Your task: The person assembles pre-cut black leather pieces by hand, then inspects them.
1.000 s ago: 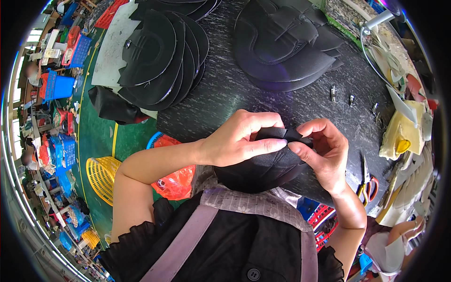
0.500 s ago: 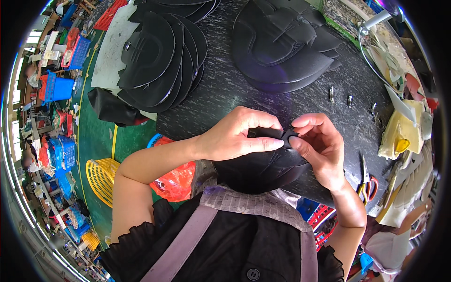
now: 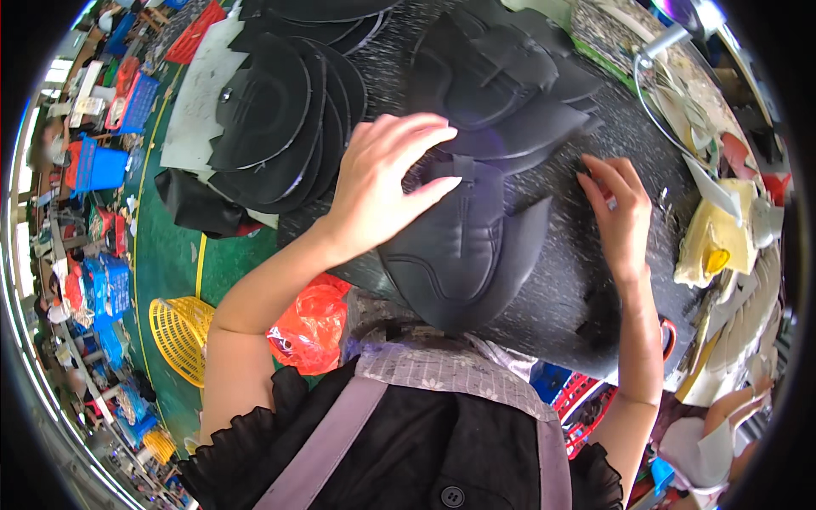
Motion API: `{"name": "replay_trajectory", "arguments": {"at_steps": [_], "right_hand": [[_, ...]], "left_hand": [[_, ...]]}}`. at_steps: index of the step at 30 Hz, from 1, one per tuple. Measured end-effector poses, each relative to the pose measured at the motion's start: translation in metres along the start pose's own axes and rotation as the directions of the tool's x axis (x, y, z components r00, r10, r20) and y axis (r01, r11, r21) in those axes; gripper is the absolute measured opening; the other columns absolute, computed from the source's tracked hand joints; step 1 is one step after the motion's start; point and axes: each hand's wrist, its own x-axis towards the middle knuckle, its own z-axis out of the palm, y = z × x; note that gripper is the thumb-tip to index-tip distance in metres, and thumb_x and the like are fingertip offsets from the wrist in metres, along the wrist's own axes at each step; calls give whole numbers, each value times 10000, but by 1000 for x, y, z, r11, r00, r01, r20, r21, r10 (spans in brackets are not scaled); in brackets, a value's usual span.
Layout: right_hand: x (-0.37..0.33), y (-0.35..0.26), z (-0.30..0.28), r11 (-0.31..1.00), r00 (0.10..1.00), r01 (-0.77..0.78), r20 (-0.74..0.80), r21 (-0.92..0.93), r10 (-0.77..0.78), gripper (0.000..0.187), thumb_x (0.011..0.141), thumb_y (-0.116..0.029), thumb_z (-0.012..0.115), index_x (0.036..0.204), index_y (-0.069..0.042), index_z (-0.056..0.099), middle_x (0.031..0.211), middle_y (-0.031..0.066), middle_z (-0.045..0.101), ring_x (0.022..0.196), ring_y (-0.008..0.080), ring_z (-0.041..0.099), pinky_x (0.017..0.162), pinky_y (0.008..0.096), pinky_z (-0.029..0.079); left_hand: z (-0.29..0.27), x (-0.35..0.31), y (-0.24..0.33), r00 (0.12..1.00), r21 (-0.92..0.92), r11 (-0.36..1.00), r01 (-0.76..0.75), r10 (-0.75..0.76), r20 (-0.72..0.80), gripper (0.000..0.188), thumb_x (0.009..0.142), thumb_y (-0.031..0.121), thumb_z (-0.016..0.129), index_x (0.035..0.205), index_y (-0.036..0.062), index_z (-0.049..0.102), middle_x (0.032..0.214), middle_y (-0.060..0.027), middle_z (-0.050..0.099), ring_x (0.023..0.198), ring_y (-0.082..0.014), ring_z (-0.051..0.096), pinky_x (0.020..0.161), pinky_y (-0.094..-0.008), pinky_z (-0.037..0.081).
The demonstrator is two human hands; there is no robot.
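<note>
A black stitched shoe upper (image 3: 450, 255) lies on the dark tabletop in front of me, its narrow tongue end pointing away and its curved side flap to the right. My left hand (image 3: 382, 183) hovers at its upper left, thumb and fingers spread, with nothing between them. Off to the right, my right hand (image 3: 620, 212) is down by the tabletop with curled fingers. Its thumb and fingertip come close together in a pinch, and whatever is between them is too small to make out. A small shiny metal clip (image 3: 663, 201) lies just beyond that hand.
Stacked black uppers (image 3: 263, 110) sit at the far left, and another pile (image 3: 484, 85) at the far middle. A lamp arm (image 3: 663, 42), yellow cloth (image 3: 722, 234) and scraps line the right side. Scissors are partly behind my right forearm. A yellow basket (image 3: 183, 336) stands lower left.
Both hands have let go of the upper, which now lies spread on the table. My left hand moved up and left; my right hand moved right to where the metal clips lay.
</note>
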Motion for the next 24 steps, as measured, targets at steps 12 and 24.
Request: {"name": "replay_trajectory", "arguments": {"at_steps": [12, 24], "right_hand": [[-38, -77, 15, 740, 966, -36, 214, 672, -147, 129, 786, 0, 709, 912, -25, 703, 929, 80, 618, 816, 158, 618, 728, 286, 502], [-40, -84, 7, 833, 877, 392, 117, 390, -467, 409, 624, -93, 811, 999, -17, 666, 961, 102, 659, 798, 233, 655, 651, 316, 539]], "left_hand": [[14, -48, 64, 743, -767, -63, 639, -208, 636, 216, 980, 129, 481, 1071, -43, 576, 885, -119, 666, 764, -150, 641, 685, -282, 529], [17, -56, 68, 728, -784, -90, 615, -319, 607, 231, 974, 138, 505, 1021, -64, 605, 821, -107, 661, 764, -138, 651, 679, -277, 542]]}}
